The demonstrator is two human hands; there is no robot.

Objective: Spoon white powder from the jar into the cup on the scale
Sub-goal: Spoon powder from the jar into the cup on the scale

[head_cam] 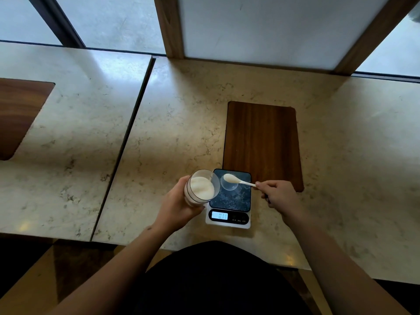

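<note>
Over the cup (229, 185), right-hand fingers (261, 186) pinch a spoon (236, 180); left-hand fingers (181, 204) grip the jar (201, 187) (scale (229, 201) display unclear).

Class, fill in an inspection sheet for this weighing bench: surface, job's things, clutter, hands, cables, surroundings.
Surface: marble counter, two slabs with a seam between; inlaid wood panels.
Job's things: jar of white powder, tilted toward the scale; clear cup on the scale's dark platform; spoon with powder over the cup; display lit, digits unclear.
Clutter: nothing seen.
Hands: left hand grips the jar; right hand pinches the spoon's handle in its fingers.
Cables: nothing seen.
Surroundings: wood-framed white panel behind the counter; window glass either side.
</note>
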